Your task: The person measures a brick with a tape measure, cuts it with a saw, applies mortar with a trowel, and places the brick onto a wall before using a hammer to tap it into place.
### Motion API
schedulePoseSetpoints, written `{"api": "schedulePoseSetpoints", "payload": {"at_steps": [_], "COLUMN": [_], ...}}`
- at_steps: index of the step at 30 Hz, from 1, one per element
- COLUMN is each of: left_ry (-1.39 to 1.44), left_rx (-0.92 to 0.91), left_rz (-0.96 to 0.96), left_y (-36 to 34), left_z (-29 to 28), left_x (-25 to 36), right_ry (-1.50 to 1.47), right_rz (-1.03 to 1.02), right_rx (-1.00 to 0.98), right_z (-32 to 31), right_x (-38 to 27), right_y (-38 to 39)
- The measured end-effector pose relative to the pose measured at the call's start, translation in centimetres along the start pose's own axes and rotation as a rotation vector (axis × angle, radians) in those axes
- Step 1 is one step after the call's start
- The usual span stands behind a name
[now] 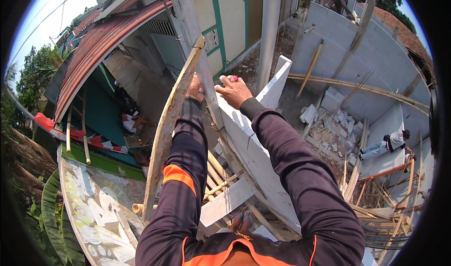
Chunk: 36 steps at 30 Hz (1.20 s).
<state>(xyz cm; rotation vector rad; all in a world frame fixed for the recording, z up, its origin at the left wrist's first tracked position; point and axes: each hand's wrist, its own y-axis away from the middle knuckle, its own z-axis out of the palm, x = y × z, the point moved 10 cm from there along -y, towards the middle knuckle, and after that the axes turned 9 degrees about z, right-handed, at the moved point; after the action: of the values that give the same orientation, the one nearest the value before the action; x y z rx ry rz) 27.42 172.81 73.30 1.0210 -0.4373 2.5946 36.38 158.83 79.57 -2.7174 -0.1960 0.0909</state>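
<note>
An upright wooden post rises between my two hands. My left hand is closed against the post's left side, its fingers partly hidden, so what it grips cannot be made out. To the left of it leans a rough curved plank, which runs past my left forearm. On the other side of the post my right hand is raised with curled fingers, over the top of a white block wall. A small red spot shows at its fingers; whatever they pinch is too small to name.
Bamboo poles and a pale board lie below, near my sandalled feet. Broken blocks are heaped at right. One person bends near timber there, another works atop the far wall. A red metal roof stands left.
</note>
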Motion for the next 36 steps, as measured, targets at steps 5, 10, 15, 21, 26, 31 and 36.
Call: {"api": "schedulePoseSetpoints", "payload": {"at_steps": [5, 10, 15, 21, 26, 31, 36], "left_ry": [-0.256, -0.568, -0.198, 0.147, -0.277, -1.094, -1.295], "left_rx": [-0.029, 0.445, 0.378, 0.429, 0.419, 0.161, -0.010], "left_rz": [-0.063, 0.210, -0.177, -0.147, 0.032, 0.535, 0.409], "left_y": [0.2, 8.3, 14.3, 12.9, 9.5, 5.7, 2.6], "left_z": [-1.3, -3.7, -1.6, -4.0, -6.5, -1.8, 0.6], "left_x": [-0.6, 2.4, -3.7, -2.7, 0.6, 5.1, 4.2], "right_ry": [0.158, 0.291, 0.148, -0.233, -0.607, -0.858, -0.548], "right_rz": [-0.152, -0.248, -0.201, -0.100, 0.193, 0.407, 0.127], "right_rx": [0.170, 0.206, 0.102, -0.058, 0.231, -0.132, -0.244], "right_z": [-3.2, -4.5, -4.4, -3.3, -5.2, 1.3, 3.6], "right_x": [-2.0, -4.4, -6.6, -8.9, -2.2, 3.2, 1.2], "right_y": [1.3, 4.5, 6.2, 6.6, 3.2, -0.6, -1.7]}}
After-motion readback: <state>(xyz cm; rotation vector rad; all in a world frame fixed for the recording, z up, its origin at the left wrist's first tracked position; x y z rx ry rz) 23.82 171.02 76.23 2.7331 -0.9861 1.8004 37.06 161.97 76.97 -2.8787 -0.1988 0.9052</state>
